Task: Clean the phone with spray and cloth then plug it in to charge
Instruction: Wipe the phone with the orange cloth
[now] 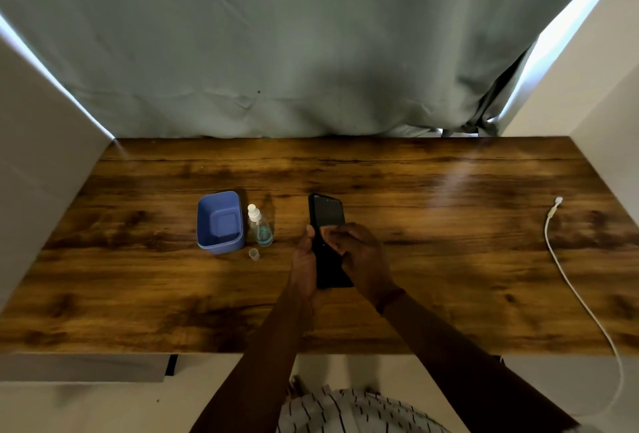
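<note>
- Phone point(326, 214) is up off the wooden table point(449, 225), tilted toward me, near the middle of the table and just right of the spray bottle point(261, 228).
- My left hand point(304, 259) grips its lower left edge, thumb along the side and palm under the back.
- My right hand point(363, 256) lies over the lower screen with its fingers bent onto the glass. I cannot tell whether a cloth is under them; none shows anywhere, and the blue tub point(221, 194) holds nothing.
- This looks like the wiping step. To do it well I would keep the left grip firm and low, rub with light, even strokes from bottom to top, and work out to the edges the left thumb hides.
- The bottle stands with its small cap point(253, 254) off beside it, so spraying is likely done.
- The white cable point(567, 280) lies well apart at the right, its plug point(557, 201) free on the table; charging is not yet begun.
- No brand or label is readable. Faint marks at the top of the screen are too small to make out.
</note>
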